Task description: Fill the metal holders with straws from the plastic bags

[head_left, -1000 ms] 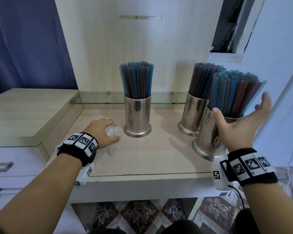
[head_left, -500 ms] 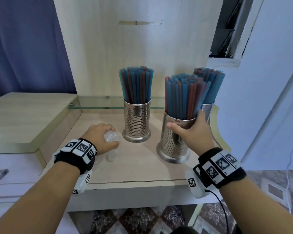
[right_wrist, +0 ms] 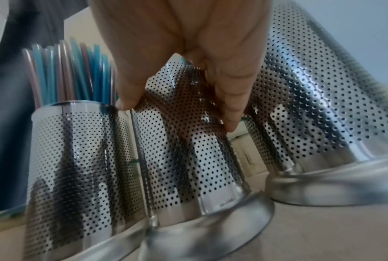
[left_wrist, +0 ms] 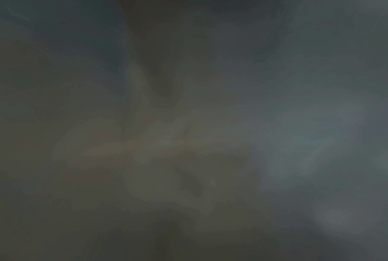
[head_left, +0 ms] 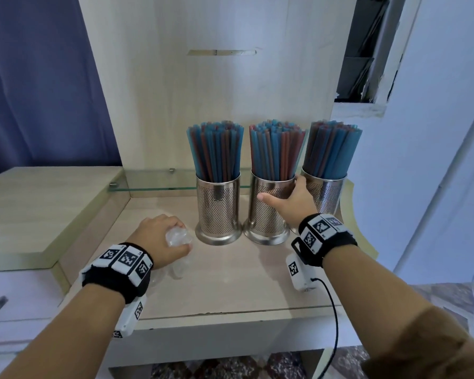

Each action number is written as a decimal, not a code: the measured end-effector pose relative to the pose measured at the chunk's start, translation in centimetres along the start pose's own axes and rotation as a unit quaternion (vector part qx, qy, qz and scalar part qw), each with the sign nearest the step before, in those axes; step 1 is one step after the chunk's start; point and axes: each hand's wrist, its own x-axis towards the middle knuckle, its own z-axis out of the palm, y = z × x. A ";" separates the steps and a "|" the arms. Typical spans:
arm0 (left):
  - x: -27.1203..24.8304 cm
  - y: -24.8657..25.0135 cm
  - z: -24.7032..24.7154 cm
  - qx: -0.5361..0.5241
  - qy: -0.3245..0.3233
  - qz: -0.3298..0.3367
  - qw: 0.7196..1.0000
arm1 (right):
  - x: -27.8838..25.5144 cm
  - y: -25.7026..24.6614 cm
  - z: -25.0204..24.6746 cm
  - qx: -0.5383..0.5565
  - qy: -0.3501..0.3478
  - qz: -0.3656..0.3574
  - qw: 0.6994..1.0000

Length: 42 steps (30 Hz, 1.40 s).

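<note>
Right hand: thumb and fingers curled round the middle holder — gripping its perforated wall.
Left hand: closed on a crumpled plastic bag, resting on the tabletop.
Holders: three in a row — left holder, middle, right holder — each packed with upright straws.

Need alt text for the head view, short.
A person's right hand grips the middle of three perforated metal holders packed with blue and red straws, lined up on a wooden shelf. The left hand holds a crumpled clear plastic bag beside them.
</note>
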 end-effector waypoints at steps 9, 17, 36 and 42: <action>-0.2 0.4 -0.2 0.010 0.002 0.014 1.000 | 0.0 -0.6 -0.8 -0.059 -0.057 0.018 0.996; -2.2 5.0 -1.0 -0.071 0.062 0.153 0.984 | -10.6 -2.5 -5.9 -0.067 -0.065 -0.312 0.945; -9.1 26.3 10.7 -0.236 -0.265 0.295 0.887 | -22.3 13.2 -14.3 0.008 0.003 -0.236 0.972; -6.4 29.1 16.3 0.067 -0.112 0.403 0.906 | -28.6 27.7 -15.6 -0.199 -0.186 0.081 0.959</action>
